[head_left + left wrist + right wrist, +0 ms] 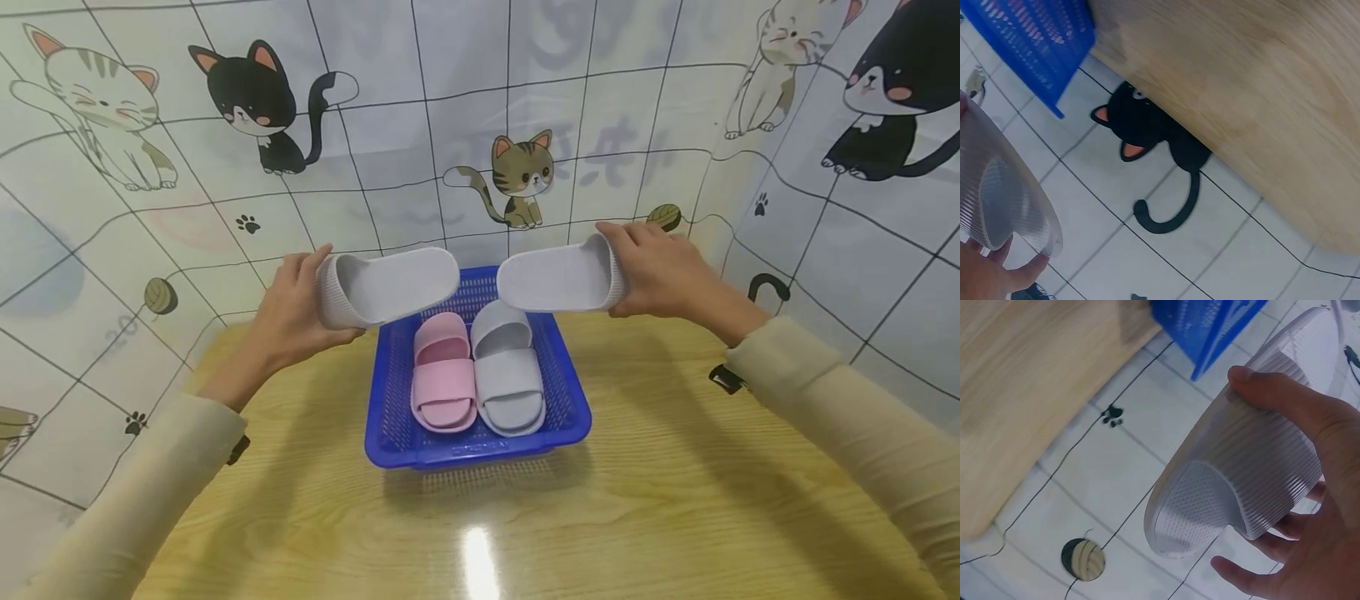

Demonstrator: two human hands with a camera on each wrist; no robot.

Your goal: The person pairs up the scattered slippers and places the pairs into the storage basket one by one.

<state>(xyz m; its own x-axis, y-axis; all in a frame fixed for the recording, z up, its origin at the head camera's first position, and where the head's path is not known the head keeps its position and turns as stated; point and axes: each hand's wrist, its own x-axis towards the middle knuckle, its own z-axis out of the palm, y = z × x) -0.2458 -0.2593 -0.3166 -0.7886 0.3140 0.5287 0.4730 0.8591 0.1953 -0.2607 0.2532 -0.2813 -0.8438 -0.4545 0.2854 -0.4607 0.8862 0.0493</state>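
My left hand (288, 304) grips a white slipper (401, 283) around its ribbed strap, with the sole's far end pointing inward. On the other side, my right hand (660, 271) holds a matching white slipper (558, 279) by the strap; the right wrist view shows the thumb across the ribbed strap (1260, 444) and fingers beneath. Both slippers are raised over the back part of a blue plastic basket (480, 454), their ends facing each other. Inside the basket, pink slippers (444, 382) lie at the left and light grey slippers (510, 375) at the right, overlapping front to back.
The basket stands on a light wooden table (480, 517). Behind and beside the table hangs a white gridded covering (390, 192) printed with cartoon cats, close to the back edge.
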